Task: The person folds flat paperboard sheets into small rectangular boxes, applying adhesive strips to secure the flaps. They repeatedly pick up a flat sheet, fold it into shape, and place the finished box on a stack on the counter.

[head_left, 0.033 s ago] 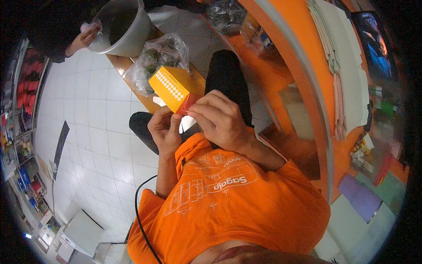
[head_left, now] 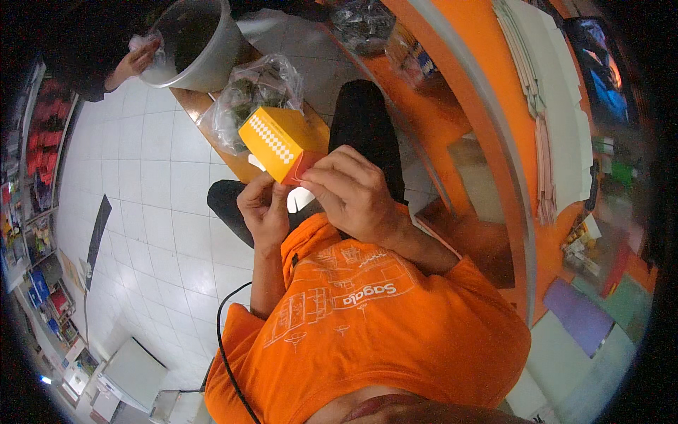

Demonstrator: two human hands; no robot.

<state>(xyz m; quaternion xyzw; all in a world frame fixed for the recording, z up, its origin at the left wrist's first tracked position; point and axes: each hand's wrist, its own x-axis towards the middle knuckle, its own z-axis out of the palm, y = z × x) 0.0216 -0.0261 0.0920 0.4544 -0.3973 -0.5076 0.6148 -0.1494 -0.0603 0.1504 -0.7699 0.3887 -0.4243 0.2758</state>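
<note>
Above my lap, both of my hands meet at the near end of a small yellow carton with a row of white diamonds and an orange-red end. My left hand pinches its lower near corner, thumb and fingers together. My right hand has its fingertips closed at the orange-red end, where a thin pale line, perhaps a flap's edge or a thread, shows. White card flaps stick out beneath the carton between my hands. What my fingertips grip underneath is hidden.
Beyond the carton, a clear plastic bag with dark contents lies on a low wooden surface. Behind it stands a pale bucket; another person's hand holds clear plastic there. An orange counter curves along my right. A black cable hangs at my left.
</note>
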